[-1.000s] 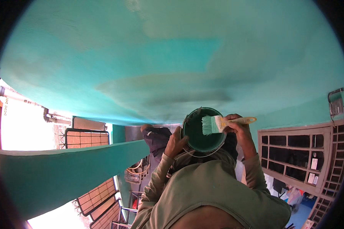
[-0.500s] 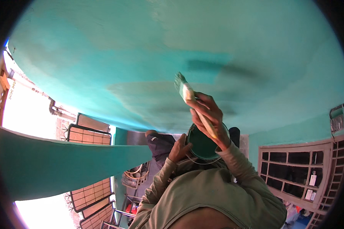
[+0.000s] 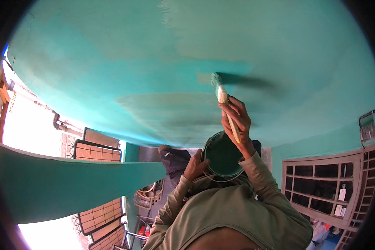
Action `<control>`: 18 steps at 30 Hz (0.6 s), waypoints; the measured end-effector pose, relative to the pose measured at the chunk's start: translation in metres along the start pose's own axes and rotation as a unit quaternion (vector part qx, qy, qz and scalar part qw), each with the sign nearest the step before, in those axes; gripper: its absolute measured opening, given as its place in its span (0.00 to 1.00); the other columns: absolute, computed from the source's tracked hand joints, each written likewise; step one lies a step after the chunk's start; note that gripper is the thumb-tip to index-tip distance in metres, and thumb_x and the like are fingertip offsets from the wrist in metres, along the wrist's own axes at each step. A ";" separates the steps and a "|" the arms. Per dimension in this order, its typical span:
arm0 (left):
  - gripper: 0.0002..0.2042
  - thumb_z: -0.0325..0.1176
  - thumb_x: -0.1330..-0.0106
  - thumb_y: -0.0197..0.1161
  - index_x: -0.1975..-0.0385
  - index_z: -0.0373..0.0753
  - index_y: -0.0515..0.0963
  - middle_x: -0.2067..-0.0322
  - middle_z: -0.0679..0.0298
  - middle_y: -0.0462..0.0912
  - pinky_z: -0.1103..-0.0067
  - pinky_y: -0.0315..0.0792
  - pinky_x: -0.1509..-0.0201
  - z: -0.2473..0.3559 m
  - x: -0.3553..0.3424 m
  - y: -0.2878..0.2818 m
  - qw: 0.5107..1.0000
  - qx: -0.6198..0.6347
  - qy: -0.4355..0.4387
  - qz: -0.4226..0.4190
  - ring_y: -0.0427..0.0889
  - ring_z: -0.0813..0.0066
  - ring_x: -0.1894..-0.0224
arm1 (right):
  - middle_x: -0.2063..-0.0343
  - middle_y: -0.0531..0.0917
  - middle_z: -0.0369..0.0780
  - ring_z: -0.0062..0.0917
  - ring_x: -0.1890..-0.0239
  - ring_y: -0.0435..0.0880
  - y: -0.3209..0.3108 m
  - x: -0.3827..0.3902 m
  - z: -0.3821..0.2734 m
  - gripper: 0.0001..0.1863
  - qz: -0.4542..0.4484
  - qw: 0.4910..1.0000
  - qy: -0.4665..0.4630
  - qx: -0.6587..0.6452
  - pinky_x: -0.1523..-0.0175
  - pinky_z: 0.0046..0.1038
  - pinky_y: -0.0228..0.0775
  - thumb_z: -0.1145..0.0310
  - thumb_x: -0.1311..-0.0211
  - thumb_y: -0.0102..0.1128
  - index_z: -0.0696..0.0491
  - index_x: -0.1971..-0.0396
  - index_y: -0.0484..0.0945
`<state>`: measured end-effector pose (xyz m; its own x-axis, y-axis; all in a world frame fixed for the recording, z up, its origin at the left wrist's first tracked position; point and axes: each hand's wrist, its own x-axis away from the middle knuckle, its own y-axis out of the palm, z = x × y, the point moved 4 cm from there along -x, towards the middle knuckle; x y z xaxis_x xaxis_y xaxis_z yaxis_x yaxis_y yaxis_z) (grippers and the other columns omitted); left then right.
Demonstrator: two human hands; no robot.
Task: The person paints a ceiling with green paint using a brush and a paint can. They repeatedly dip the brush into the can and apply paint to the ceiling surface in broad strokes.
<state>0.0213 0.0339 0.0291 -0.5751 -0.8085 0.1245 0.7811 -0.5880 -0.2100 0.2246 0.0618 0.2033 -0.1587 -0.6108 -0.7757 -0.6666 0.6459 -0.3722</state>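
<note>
My right hand [image 3: 236,121] grips the wooden handle of a paintbrush [image 3: 219,85], held above the bucket with its bristles against the turquoise wall [image 3: 300,62]. A short paler, greyish stroke shows just left of the bristles, and the brush casts a dark shadow to the right. My left hand [image 3: 194,163] holds the rim of a round dark green bucket [image 3: 223,162] with a wire handle, low in front of my body. The wall carries several uneven patches of greyish and brighter turquoise paint.
A turquoise ledge [image 3: 66,189] runs along the left, with wire grilles [image 3: 100,196], a pipe [image 3: 58,121] and bright openings. A metal frame [image 3: 129,237] stands low left. At right are a framed window [image 3: 321,183] and a small wall fixture [image 3: 366,125]. My legs are below the bucket.
My right hand has lifted the brush from over the bucket up to the wall, then moved it rightward. A short greyish stroke now shows there. My left hand stays on the bucket.
</note>
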 end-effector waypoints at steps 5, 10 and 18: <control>0.19 0.37 0.40 0.64 0.58 0.31 0.69 0.70 0.40 0.74 0.60 0.72 0.61 0.004 0.000 0.000 0.999 -0.020 0.024 0.017 0.75 0.39 0.68 | 0.47 0.80 0.45 0.32 0.48 0.81 -0.033 0.010 0.004 0.25 0.047 0.999 0.018 0.015 0.48 0.25 0.75 0.92 0.46 0.56 0.53 0.49 0.83; 0.19 0.37 0.40 0.64 0.57 0.30 0.70 0.69 0.41 0.75 0.62 0.73 0.60 0.005 0.000 -0.001 1.000 -0.010 0.020 0.015 0.77 0.44 0.67 | 0.47 0.78 0.44 0.32 0.47 0.80 -0.053 0.023 0.006 0.24 0.083 0.992 0.045 0.084 0.47 0.27 0.74 0.91 0.44 0.57 0.54 0.50 0.83; 0.20 0.38 0.39 0.64 0.55 0.30 0.70 0.66 0.40 0.76 0.61 0.73 0.58 0.005 0.004 0.000 0.999 -0.023 0.037 0.029 0.77 0.39 0.63 | 0.40 0.71 0.45 0.38 0.46 0.81 -0.001 0.031 0.009 0.25 0.074 0.993 0.053 0.074 0.50 0.34 0.82 0.84 0.50 0.64 0.49 0.51 0.83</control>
<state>0.0203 0.0306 0.0343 -0.5470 -0.8362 0.0386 0.8029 -0.5372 -0.2583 0.2270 0.0458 0.1752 -0.3280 -0.5441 -0.7723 -0.5179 0.7873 -0.3347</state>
